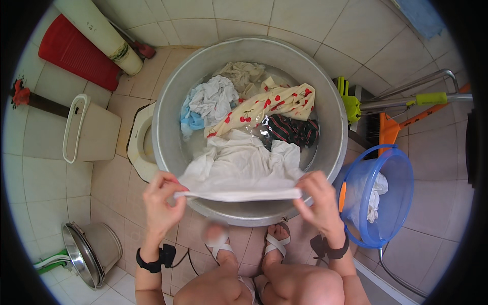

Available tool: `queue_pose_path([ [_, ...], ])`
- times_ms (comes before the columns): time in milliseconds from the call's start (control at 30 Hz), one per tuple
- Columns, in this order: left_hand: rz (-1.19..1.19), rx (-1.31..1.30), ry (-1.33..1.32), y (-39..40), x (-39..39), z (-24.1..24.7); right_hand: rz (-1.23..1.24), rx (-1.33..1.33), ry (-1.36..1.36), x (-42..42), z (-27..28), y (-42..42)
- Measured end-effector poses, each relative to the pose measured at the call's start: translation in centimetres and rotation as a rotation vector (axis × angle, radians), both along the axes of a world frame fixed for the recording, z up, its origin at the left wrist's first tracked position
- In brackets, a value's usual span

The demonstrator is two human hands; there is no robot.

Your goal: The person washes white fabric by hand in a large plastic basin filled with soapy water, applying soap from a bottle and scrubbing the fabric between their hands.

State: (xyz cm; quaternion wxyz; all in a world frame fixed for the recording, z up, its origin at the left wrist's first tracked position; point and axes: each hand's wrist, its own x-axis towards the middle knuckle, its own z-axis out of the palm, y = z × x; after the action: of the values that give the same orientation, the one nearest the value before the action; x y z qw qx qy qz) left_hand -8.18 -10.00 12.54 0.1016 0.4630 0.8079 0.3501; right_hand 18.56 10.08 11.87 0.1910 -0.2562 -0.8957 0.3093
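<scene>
Between my two hands a white garment (pixel 244 167) is stretched by its hemmed edge, just over the near rim of a large round metal tub (pixel 162 114). My left hand (pixel 164 204) pinches the left end of the hem, and my right hand (pixel 318 200) pinches the right end. The rest of the cloth hangs into the tub's water. Beyond it lie a cream cloth with red cherries (pixel 263 106), a dark cloth with red stripes (pixel 295 131), a wadded white cloth (pixel 215 99), a light blue cloth (pixel 190 114) and a beige cloth (pixel 242 74).
On the right stands a blue translucent bucket (pixel 396 198) with white cloth inside, near an orange broom (pixel 389 129) and a green-headed mop (pixel 350 108). A squat toilet (pixel 141 143), a beige bin (pixel 99 131), a red washboard-like panel (pixel 80 53) and metal basins (pixel 85 255) are leftward.
</scene>
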Motion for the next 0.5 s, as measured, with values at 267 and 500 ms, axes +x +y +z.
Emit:
queue_pose_path([
  [267, 0.147, 0.212, -0.053, 5.8, -3.1, 1.5, -0.209, 0.195, 0.055, -1.6, 1.8, 0.9],
  [500, 0.306, 0.134, -0.643, 9.3, -3.4, -7.0, -0.338, -0.480, 0.043, -3.4, -0.6, -0.8],
])
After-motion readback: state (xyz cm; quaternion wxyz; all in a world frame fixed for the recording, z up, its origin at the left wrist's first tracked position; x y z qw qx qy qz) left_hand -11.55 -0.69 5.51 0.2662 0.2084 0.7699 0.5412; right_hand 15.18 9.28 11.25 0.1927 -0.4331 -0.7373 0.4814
